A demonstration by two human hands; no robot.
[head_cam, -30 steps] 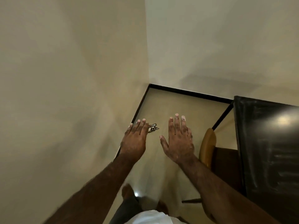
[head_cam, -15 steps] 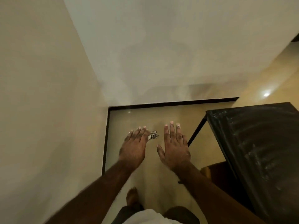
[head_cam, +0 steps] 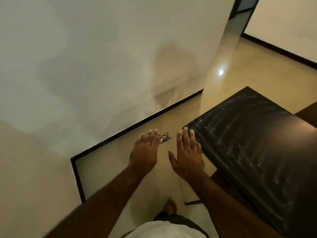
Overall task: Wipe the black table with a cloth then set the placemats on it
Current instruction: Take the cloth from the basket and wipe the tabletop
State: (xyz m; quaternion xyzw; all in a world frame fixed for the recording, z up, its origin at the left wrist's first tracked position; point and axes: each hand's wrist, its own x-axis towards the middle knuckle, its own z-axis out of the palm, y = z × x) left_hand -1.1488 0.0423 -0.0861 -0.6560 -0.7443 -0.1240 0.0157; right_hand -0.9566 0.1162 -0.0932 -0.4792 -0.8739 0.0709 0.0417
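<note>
Hands first: left hand (head_cam: 145, 150) and right hand (head_cam: 187, 158) are both held out flat, palms down. Fingers are straight and pressed together, thumbs a bit out, gripping nothing. There's a small dark-and-pale thing (head_cam: 165, 138) right by the left fingertips, too blurry to name.

The black table (head_cam: 257, 152) sits at 3 to 4 o'clock and its top is covered in whitish streaks, so I'd say we're on the wiping step and it isn't done. No cloth or placemats in view, so the next move probably calls for fetching a cloth before anything else. The right fingertips overlap the table's near corner; touching or just hovering, can't tell.

Room-wise, the wall (head_cam: 85, 66) with its black skirting (head_cam: 137, 124) closes off 9 to 12 o'clock. Bare floor (head_cam: 240, 66) runs toward a doorway (head_cam: 243, 12) at 1 o'clock. Brown wood (head_cam: 307, 110), maybe a chair, pokes out past the table's far edge at 3 o'clock, so I'd watch that side when walking round.
</note>
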